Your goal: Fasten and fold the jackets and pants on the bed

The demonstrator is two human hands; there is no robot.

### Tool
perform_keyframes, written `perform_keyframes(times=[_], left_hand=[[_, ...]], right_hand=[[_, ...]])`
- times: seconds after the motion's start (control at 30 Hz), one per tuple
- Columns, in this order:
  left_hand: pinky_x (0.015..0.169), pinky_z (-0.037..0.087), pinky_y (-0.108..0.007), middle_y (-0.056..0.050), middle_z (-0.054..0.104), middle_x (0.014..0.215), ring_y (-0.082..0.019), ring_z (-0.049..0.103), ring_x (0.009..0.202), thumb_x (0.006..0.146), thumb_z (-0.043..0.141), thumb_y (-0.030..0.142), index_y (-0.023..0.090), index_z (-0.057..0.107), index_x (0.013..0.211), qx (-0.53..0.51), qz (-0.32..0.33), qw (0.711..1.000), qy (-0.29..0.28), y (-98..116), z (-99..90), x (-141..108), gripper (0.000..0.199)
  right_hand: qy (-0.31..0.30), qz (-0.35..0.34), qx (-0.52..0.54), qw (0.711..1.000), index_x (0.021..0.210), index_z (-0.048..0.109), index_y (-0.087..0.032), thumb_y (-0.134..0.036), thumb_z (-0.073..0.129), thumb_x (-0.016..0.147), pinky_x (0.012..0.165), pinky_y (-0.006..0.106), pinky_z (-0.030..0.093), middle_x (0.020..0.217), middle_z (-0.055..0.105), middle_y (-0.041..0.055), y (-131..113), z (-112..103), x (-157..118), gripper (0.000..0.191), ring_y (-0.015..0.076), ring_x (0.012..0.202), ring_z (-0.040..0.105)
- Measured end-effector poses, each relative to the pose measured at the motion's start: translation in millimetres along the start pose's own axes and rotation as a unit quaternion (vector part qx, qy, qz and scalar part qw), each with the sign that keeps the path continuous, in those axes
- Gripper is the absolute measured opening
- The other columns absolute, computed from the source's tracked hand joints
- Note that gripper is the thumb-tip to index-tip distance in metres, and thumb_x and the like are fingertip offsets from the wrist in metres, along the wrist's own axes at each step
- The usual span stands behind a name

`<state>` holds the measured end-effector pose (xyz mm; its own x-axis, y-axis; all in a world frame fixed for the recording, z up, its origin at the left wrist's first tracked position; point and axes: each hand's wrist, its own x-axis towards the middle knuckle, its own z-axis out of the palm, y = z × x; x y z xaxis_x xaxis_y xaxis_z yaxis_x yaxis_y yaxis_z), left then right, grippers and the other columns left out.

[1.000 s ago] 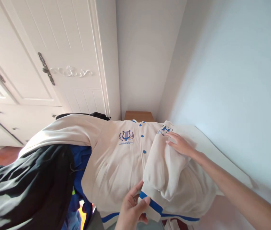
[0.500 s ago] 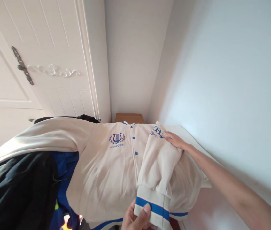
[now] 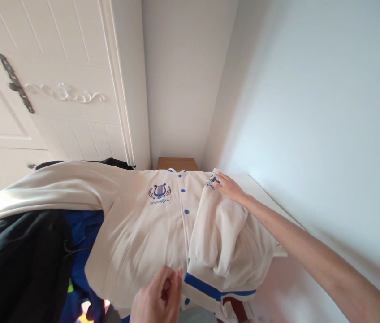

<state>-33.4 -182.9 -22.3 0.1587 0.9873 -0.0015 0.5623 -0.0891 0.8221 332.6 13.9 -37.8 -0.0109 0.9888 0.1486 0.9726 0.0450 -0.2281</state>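
A cream button-front jacket [image 3: 143, 242] with blue trim lies spread out, a lyre emblem [image 3: 159, 191] on its chest. One sleeve [image 3: 206, 233] is folded down over the front, with its blue-striped cuff [image 3: 203, 285] near the hem. My right hand [image 3: 227, 186] rests flat on the top of that sleeve, fingers stretched over the blue lettering. In front of the lower jacket, left of the cuff, my left hand [image 3: 159, 294] has its fingers curled toward the thumb. I see no cloth between them. The other sleeve [image 3: 65, 184] stretches out to the left.
Black clothing [image 3: 18, 264] and a blue garment [image 3: 82, 233] lie under the left sleeve. A white door [image 3: 69, 54] with a dark metal handle [image 3: 15, 84] is at the left. Behind the collar stands a wooden piece [image 3: 177, 163]. A pale wall [image 3: 304, 112] closes the right side.
My left hand has let go of the cuff and moved left. The cuff now lies down by the hem. My right hand stays on the upper sleeve, its fingers further over the lettering.
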Motion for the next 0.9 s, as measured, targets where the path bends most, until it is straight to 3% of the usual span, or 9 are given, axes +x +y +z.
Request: perform_keyframes(times=[0.07, 0.1, 0.17, 0.27, 0.47, 0.63, 0.8, 0.9], left_hand=[[0.069, 0.047, -0.028, -0.005, 0.07, 0.081, -0.022, 0.066, 0.075, 0.092, 0.056, 0.046, 0.023, 0.067, 0.092, 0.041, 0.125, 0.991, 0.039, 10, -0.2, 13, 0.025], [0.082, 0.05, -0.033, -0.009, 0.073, 0.103, -0.026, 0.068, 0.096, 0.093, 0.055, 0.042, 0.023, 0.066, 0.11, 0.071, 0.194, 0.977, 0.046, 14, 3.5, 20, 0.027], [0.105, 0.044, -0.043, -0.013, 0.06, 0.139, -0.031, 0.054, 0.129, 0.094, 0.054, 0.037, 0.02, 0.053, 0.136, 0.145, 0.312, 0.939, 0.027, 17, 15.8, 33, 0.046], [0.114, 0.035, -0.049, -0.012, 0.047, 0.152, -0.031, 0.041, 0.142, 0.095, 0.053, 0.036, 0.017, 0.046, 0.145, 0.235, 0.394, 0.888, -0.025, 11, 35.1, 43, 0.053], [0.115, 0.037, -0.047, -0.012, 0.049, 0.151, -0.028, 0.042, 0.142, 0.097, 0.05, 0.031, 0.015, 0.048, 0.144, 0.283, 0.393, 0.875, -0.009, 0, 43.6, 35, 0.049], [0.115, 0.037, -0.049, -0.014, 0.049, 0.15, -0.029, 0.042, 0.142, 0.098, 0.05, 0.034, 0.015, 0.046, 0.146, 0.269, 0.384, 0.883, -0.015, 4, 42.3, 34, 0.052], [0.118, 0.035, -0.05, -0.014, 0.051, 0.148, -0.027, 0.042, 0.142, 0.099, 0.048, 0.038, 0.018, 0.045, 0.147, 0.191, 0.344, 0.916, -0.075, 6, 30.3, 34, 0.052], [0.115, 0.038, -0.048, -0.012, 0.056, 0.144, -0.027, 0.048, 0.137, 0.097, 0.051, 0.037, 0.022, 0.052, 0.141, 0.074, 0.25, 0.964, -0.055, 2, 18.9, 16, 0.046]], right_hand=[[-0.016, -0.015, 0.0, 1.0, 0.149, 0.042, -0.018, -0.048, 0.031, 0.101, 0.123, 0.037, 0.02, 0.16, 0.033, 0.0086, -18, 9, 8, 0.058, 0.0228, 0.151, 0.023], [-0.028, -0.011, 0.0, 1.0, 0.15, 0.041, -0.018, -0.049, 0.03, 0.101, 0.123, 0.039, 0.019, 0.161, 0.032, 0.0095, -25, 15, 11, 0.059, 0.0234, 0.151, 0.021], [-0.052, 0.006, 0.002, 0.999, 0.149, 0.042, -0.018, -0.05, 0.029, 0.101, 0.121, 0.044, 0.02, 0.161, 0.032, 0.0108, -34, 27, 17, 0.058, 0.0251, 0.151, 0.021], [-0.074, 0.015, 0.005, 0.997, 0.146, 0.046, -0.02, -0.05, 0.027, 0.102, 0.12, 0.047, 0.019, 0.16, 0.035, 0.0116, -36, 39, 18, 0.056, 0.0262, 0.151, 0.023], [-0.094, 0.002, 0.009, 0.996, 0.149, 0.041, -0.021, -0.053, 0.023, 0.102, 0.121, 0.043, 0.015, 0.162, 0.031, 0.01, -30, 40, 16, 0.059, 0.0225, 0.152, 0.018], [-0.11, 0.01, 0.008, 0.994, 0.149, 0.041, -0.023, -0.055, 0.024, 0.101, 0.121, 0.048, 0.015, 0.162, 0.03, 0.0107, -29, 40, 24, 0.06, 0.026, 0.151, 0.02], [-0.1, 0.01, 0.006, 0.995, 0.146, 0.043, -0.021, -0.055, 0.025, 0.101, 0.12, 0.048, 0.018, 0.161, 0.032, 0.0116, -31, 41, 22, 0.059, 0.0267, 0.15, 0.022], [-0.085, 0.012, 0.005, 0.996, 0.144, 0.045, -0.02, -0.053, 0.024, 0.101, 0.119, 0.05, 0.018, 0.16, 0.032, 0.0136, -33, 42, 18, 0.058, 0.0273, 0.15, 0.022]])
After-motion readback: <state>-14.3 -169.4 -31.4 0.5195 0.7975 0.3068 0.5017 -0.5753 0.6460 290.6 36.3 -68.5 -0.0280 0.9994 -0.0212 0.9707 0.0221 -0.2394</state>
